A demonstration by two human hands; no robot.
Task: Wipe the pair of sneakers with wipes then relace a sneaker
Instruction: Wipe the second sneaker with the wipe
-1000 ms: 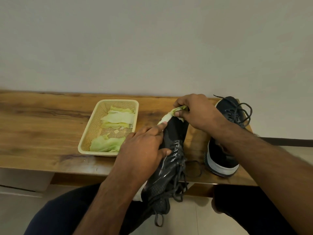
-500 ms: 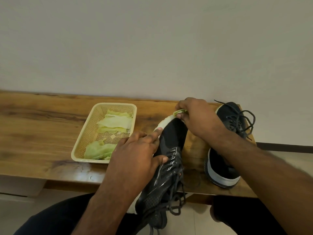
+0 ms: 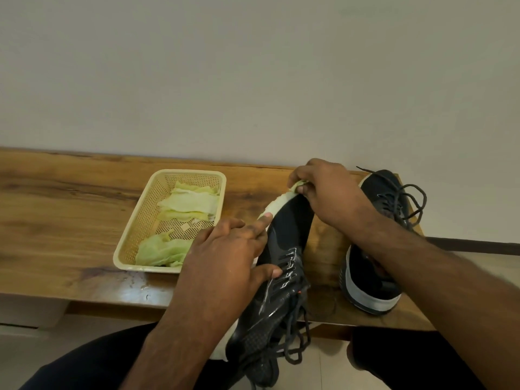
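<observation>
Fingers of the right hand (image 3: 326, 190) curl around a crumpled pale-green wipe (image 3: 298, 186), pressing it against the white toe rim of a dark sneaker (image 3: 284, 266), while the left hand (image 3: 225, 260) grips that sneaker from its left side, thumb laid across the lace panel and forefinger stretched along the sole edge. This held sneaker lies tilted on its side, toe on the wooden bench (image 3: 64, 220) and heel hanging past the near edge over the person's lap, its dark laces (image 3: 292, 347) trailing loose in tangled loops. Its upper looks smooth and slightly glossy at the middle, with a mesh-like weave toward the heel. The right forearm crosses over the second sneaker (image 3: 374, 282), hiding its middle; that one sits upright on the bench's right end, heel toward the camera, with a pale grey band round the sole and untied laces spread over the tongue. Left of the hands, just beside the left wrist, stands a cream plastic basket (image 3: 140, 220), rectangular with rounded corners and perforated walls, holding several soft, wrinkled green wipes (image 3: 191, 202). Bench planks show warm brown grain and a shiny wet-looking patch near the basket's front corner. Behind runs a plain matte wall (image 3: 253, 80).
</observation>
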